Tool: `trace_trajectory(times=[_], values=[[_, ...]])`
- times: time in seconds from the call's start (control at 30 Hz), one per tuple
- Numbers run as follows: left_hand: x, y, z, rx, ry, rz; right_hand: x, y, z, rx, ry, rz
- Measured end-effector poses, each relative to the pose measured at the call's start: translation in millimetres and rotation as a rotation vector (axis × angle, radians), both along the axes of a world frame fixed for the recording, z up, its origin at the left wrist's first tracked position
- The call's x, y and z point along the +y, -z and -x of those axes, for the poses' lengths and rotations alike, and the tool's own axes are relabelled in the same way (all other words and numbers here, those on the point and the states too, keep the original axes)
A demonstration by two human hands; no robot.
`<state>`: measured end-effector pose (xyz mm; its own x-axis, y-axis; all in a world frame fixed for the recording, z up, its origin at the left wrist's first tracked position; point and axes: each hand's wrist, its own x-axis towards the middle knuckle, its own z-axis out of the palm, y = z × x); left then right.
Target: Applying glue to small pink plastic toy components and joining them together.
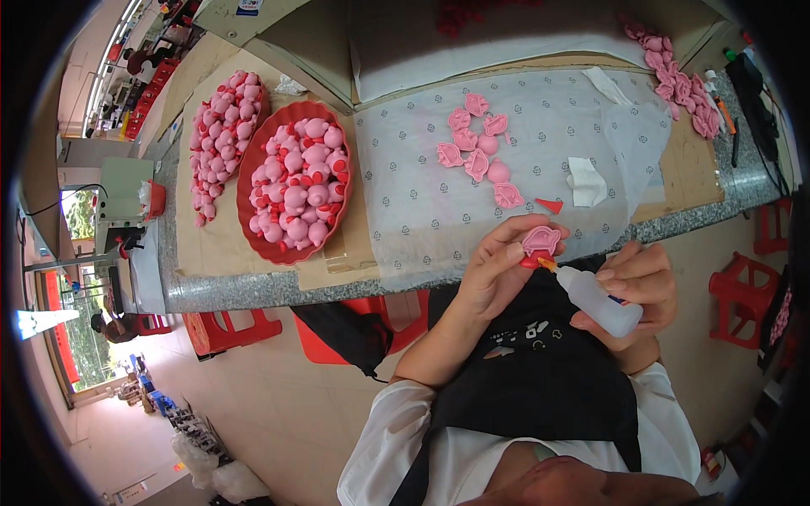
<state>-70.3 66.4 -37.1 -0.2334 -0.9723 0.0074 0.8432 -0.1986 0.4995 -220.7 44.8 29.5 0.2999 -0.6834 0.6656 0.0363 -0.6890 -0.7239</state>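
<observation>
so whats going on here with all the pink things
A person seated at a stone-topped table holds a small pink toy piece with a red part in the left hand. The right hand grips a small squeeze bottle, its orange nozzle touching the piece. A few finished-looking pink pieces lie on the patterned white sheet. To the left, a red scalloped tray is full of pink and red parts, and another heap sits beside it.
</observation>
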Motion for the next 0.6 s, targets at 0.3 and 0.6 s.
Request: trace_trajectory(times=[0.3,0.6], values=[[0.1,1.7,0.9,0.005,0.026,0.007,-1.1,-0.3,0.5,-0.029,-0.008,0.020],[-0.6,2.0,1.4,0.001,0.024,0.006,-1.2,0.3,-0.1,-0.072,-0.029,0.018]])
